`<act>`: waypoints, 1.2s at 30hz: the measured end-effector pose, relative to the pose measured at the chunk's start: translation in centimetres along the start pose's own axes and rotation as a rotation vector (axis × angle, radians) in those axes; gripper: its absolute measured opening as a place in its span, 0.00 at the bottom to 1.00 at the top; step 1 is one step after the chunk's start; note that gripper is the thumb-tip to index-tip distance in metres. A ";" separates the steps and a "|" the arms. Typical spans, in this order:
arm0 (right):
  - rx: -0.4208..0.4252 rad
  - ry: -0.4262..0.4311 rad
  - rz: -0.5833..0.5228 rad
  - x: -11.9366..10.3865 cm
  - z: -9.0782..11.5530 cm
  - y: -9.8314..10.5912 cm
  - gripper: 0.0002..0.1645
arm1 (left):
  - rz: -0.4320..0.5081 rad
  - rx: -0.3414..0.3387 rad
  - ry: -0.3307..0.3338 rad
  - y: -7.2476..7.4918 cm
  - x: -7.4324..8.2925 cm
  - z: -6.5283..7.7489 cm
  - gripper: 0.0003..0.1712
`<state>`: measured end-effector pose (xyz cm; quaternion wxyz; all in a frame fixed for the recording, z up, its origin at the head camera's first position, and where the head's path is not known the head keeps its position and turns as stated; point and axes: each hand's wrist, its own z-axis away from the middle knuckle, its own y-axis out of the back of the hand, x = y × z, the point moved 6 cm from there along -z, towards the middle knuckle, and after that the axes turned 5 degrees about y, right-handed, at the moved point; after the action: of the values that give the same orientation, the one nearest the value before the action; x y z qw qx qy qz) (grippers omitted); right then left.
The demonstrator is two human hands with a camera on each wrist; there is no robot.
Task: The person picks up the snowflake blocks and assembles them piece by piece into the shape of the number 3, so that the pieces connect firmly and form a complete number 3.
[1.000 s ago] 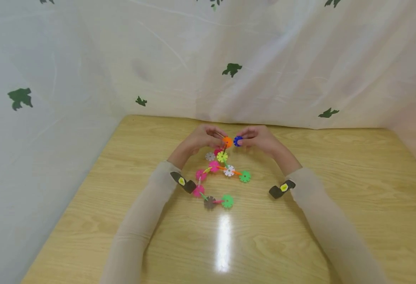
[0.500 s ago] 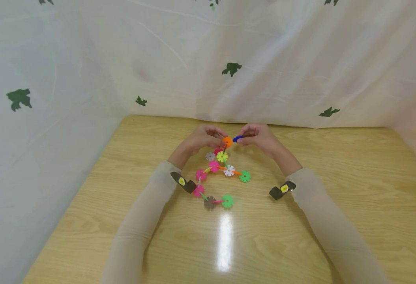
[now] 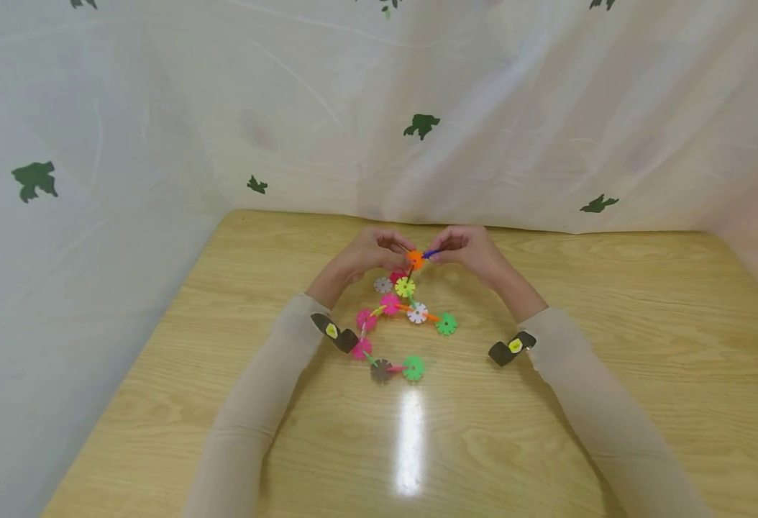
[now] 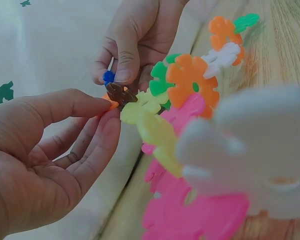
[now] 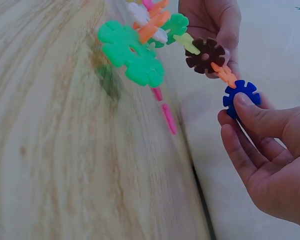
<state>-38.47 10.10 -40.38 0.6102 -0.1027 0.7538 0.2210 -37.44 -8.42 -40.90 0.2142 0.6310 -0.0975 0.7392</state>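
My left hand (image 3: 372, 254) pinches an orange notched disc (image 3: 415, 260) at the far end of a chain of interlocking plastic discs. Between thumb and fingers, my right hand (image 3: 472, 250) pinches a blue notched disc (image 5: 241, 98), seen nearly edge-on in the head view. In the right wrist view the blue disc's rim meets the orange one, which joins a brown disc (image 5: 205, 56). From there the chain runs through a yellow disc (image 3: 405, 286) to a white disc (image 3: 417, 312) and a green disc (image 3: 446, 324). Another branch curves through pink discs (image 3: 366, 319) toward the front.
A grey disc (image 3: 382, 285) and a red disc (image 3: 397, 277) lie by the left hand. The near branch ends in a dark grey disc (image 3: 382, 370) and a green one. Behind the wooden table (image 3: 612, 324) hangs a pale curtain (image 3: 327, 108) with green leaf shapes.
My right hand has turned the blue disc from face-on to edge-on and brought it left against the orange disc. The left hand has stayed in place.
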 end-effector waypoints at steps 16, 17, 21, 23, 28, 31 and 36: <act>0.053 0.091 -0.001 -0.4 0.0 -0.3 0.06 | 0.035 0.017 0.012 -0.1 0.1 0.0 0.15; 0.053 0.097 0.000 -0.4 0.0 -0.3 0.06 | 0.037 0.018 0.010 -0.1 0.1 0.0 0.15; 0.053 0.116 -0.004 -0.4 0.0 -0.3 0.04 | 0.053 0.026 0.001 -0.1 0.1 0.1 0.15; 0.058 0.119 -0.003 -0.4 0.0 -0.3 0.03 | 0.061 0.029 -0.001 -0.1 0.2 0.1 0.15; 0.063 0.126 0.020 -0.5 0.0 -0.4 0.06 | 0.057 0.043 -0.002 -0.2 0.3 0.2 0.14; 0.060 0.142 0.032 -0.6 -0.1 -0.4 0.08 | 0.052 0.047 0.002 -0.2 0.2 0.2 0.14; 0.050 0.146 0.040 -0.9 0.0 -0.5 0.07 | 0.053 0.034 0.018 -0.1 0.1 0.2 0.15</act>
<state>-38.01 9.58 -39.63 0.5514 -0.0883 0.8035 0.2062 -37.25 -8.33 -40.76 0.1846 0.6251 -0.0998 0.7518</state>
